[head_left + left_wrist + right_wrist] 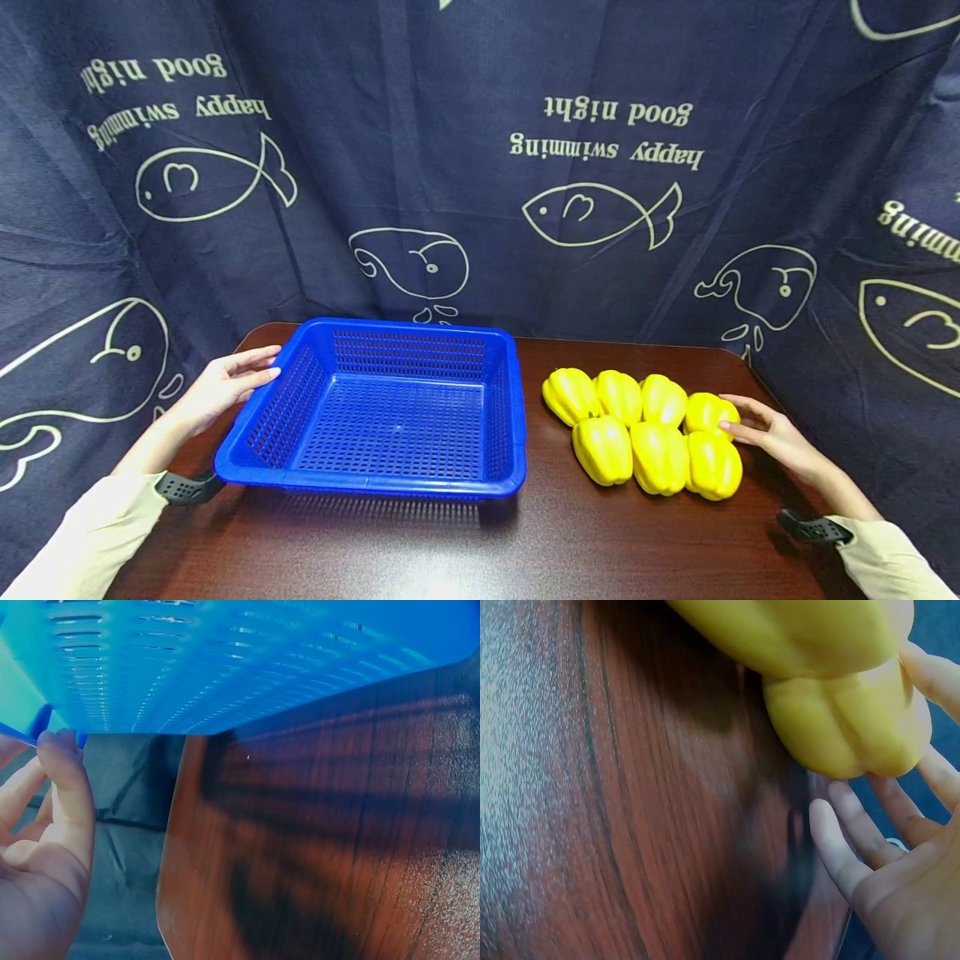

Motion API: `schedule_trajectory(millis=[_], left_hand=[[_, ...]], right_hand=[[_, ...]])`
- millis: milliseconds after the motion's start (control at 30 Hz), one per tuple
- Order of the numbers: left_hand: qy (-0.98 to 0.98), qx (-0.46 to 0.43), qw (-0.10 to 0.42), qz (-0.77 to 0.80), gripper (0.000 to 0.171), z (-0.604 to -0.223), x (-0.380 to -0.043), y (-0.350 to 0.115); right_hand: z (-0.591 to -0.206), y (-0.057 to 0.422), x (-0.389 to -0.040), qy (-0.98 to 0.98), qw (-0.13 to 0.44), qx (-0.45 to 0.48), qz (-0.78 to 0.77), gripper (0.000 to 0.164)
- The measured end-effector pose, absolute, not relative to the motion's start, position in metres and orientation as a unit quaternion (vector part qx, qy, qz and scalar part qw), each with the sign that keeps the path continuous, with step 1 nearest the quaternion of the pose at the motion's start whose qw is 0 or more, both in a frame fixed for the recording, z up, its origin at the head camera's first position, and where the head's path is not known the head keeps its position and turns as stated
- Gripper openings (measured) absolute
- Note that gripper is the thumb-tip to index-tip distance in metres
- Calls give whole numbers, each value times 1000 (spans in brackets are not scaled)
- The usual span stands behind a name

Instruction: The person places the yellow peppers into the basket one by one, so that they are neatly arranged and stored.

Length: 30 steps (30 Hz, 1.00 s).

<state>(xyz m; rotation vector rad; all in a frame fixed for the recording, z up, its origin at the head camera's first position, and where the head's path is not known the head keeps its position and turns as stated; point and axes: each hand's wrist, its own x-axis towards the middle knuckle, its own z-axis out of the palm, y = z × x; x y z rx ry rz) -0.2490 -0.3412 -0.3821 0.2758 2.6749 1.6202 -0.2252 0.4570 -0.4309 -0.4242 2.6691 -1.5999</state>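
Note:
A blue plastic basket (367, 482) with slotted walls sits on the left of the table, with nothing inside. At its left rim, my left hand (217, 390) pinches the edge between thumb and fingers; the left wrist view shows the thumb (64, 776) against the rim. To the right, several yellow bell peppers (602, 450) lie close together in two rows. My right hand (776, 437) holds the rightmost pepper of the back row (708, 412), thumb on one side and fingers on the other. In the right wrist view, the little finger (832, 840) stands apart from that pepper (847, 724).
The dark brown wooden table (360, 558) has clipped corners. A navy curtain (480, 167) with fish and whale drawings hangs behind it and along both sides. Dark straps circle the left wrist (187, 489) and right wrist (813, 527).

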Motion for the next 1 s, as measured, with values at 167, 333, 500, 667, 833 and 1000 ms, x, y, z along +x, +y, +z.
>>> schedule_trajectory(millis=[167,333,500,667,833,1000], left_hand=[[842,88,-1,532,61,-386,-251,-343],[827,93,-2,554,57,-387,-251,-343],[832,79,0,549,61,-384,-249,-340],[825,78,4,559,59,-399,-260,-353],[824,79,-5,561,55,-433,-286,-378],[828,62,-2,557,51,-437,-288,-380]], right_hand=[[-432,456,-226,847,14,-113,-519,40],[-431,456,-228,855,33,-71,-512,35],[-429,454,-230,850,61,-38,-522,27],[-429,453,-229,833,66,-40,-548,26],[-430,452,-228,809,65,-50,-582,28],[-430,451,-227,799,63,-46,-597,28]])
